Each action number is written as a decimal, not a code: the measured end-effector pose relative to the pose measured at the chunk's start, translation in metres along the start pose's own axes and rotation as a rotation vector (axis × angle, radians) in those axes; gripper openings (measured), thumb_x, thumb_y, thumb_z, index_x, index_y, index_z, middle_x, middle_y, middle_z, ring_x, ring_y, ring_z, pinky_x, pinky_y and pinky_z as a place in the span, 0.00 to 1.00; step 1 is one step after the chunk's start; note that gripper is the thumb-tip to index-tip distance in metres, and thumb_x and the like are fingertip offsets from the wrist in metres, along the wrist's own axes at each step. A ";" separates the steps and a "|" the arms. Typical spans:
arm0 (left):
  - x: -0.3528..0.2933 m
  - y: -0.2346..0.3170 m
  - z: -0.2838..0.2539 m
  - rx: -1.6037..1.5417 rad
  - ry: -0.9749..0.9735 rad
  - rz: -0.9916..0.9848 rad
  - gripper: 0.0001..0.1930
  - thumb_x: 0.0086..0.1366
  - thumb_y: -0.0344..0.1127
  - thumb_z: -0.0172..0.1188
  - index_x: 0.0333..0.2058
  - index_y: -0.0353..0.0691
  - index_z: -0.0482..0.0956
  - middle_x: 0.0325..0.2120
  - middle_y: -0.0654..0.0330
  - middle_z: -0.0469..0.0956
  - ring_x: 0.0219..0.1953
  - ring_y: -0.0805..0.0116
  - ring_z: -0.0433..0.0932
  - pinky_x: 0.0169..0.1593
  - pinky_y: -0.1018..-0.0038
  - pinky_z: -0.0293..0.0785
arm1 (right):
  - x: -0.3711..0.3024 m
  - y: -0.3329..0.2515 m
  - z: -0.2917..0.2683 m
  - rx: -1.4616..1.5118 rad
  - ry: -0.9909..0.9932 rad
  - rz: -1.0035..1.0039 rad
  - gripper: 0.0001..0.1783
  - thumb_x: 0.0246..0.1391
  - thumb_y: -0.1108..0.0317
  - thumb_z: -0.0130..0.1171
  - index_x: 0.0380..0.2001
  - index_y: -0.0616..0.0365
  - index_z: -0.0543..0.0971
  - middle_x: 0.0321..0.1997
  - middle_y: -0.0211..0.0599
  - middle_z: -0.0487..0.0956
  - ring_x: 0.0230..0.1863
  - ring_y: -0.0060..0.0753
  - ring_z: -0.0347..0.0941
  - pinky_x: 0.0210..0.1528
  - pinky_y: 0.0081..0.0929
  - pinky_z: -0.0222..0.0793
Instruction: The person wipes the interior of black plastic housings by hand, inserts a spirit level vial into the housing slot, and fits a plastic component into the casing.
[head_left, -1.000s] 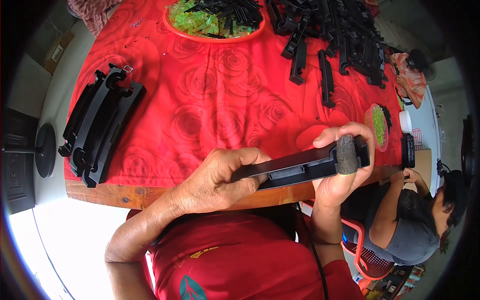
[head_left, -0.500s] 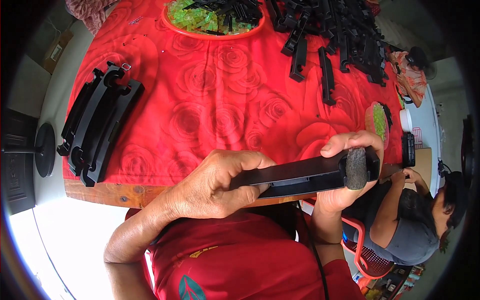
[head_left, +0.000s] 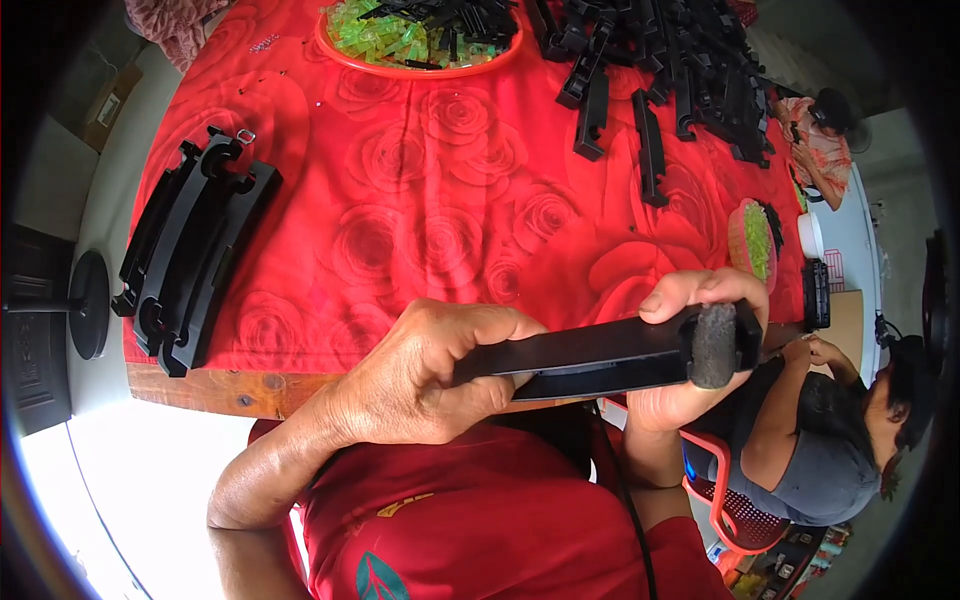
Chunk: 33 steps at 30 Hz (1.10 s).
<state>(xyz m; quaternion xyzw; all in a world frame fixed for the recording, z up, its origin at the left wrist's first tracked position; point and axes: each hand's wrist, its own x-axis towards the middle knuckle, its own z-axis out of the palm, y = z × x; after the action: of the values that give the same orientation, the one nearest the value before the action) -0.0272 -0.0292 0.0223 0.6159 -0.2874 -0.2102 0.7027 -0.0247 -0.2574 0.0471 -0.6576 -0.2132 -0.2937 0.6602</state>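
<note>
A long black plastic channel-shaped part [head_left: 590, 350] is held level in front of my body, just over the near table edge. My left hand [head_left: 430, 370] pinches its left end between thumb and fingers. My right hand [head_left: 680, 390] wraps round the right end, with fingertips on the far upper edge. Across that end lies a grey, fuzzy, rounded piece [head_left: 714, 345]; I cannot tell whether it is a cover worn on my thumb or a separate pad. Several similar curved black parts [head_left: 190, 260] lie side by side on the table at left.
On the red rose-patterned tablecloth [head_left: 450, 240], an orange-rimmed basin [head_left: 440, 72] holds green translucent and black small pieces. A heap of black parts [head_left: 660, 70] covers the far right. A pink container [head_left: 750, 240] of green bits stands right. Another person [head_left: 820, 440] sits at right.
The black part's long side has tilted slightly in my hands, narrowing the view of its hollow. Both hands keep their grip, nearly in place.
</note>
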 end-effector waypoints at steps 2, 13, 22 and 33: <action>0.000 0.000 -0.002 0.010 0.006 -0.029 0.14 0.68 0.22 0.59 0.52 0.29 0.81 0.33 0.61 0.81 0.37 0.77 0.78 0.42 0.77 0.75 | 0.001 0.004 0.002 -0.041 -0.001 0.027 0.13 0.71 0.65 0.58 0.44 0.64 0.69 0.27 0.49 0.82 0.26 0.33 0.78 0.32 0.27 0.77; 0.001 0.001 0.001 0.089 0.097 0.014 0.14 0.63 0.23 0.59 0.49 0.32 0.81 0.30 0.57 0.81 0.32 0.71 0.82 0.35 0.71 0.76 | -0.013 0.005 0.014 -0.024 -0.163 -0.005 0.10 0.64 0.78 0.60 0.44 0.69 0.70 0.32 0.49 0.83 0.33 0.33 0.83 0.38 0.29 0.81; 0.002 -0.010 0.007 -0.033 0.067 0.010 0.11 0.67 0.24 0.60 0.48 0.33 0.81 0.31 0.59 0.81 0.34 0.74 0.81 0.36 0.72 0.76 | -0.016 0.007 0.015 -0.008 -0.212 -0.048 0.11 0.63 0.79 0.60 0.44 0.70 0.69 0.34 0.52 0.83 0.33 0.35 0.84 0.37 0.31 0.83; 0.002 -0.008 0.008 -0.019 0.095 0.047 0.09 0.65 0.21 0.59 0.44 0.34 0.82 0.30 0.61 0.80 0.33 0.74 0.82 0.35 0.74 0.76 | -0.018 0.008 0.014 -0.006 -0.205 -0.059 0.13 0.65 0.74 0.61 0.44 0.68 0.68 0.35 0.53 0.83 0.33 0.35 0.84 0.37 0.30 0.82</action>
<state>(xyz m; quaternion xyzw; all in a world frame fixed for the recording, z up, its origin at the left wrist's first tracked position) -0.0300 -0.0375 0.0150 0.6115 -0.2661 -0.1672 0.7261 -0.0312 -0.2422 0.0297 -0.6795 -0.2980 -0.2450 0.6241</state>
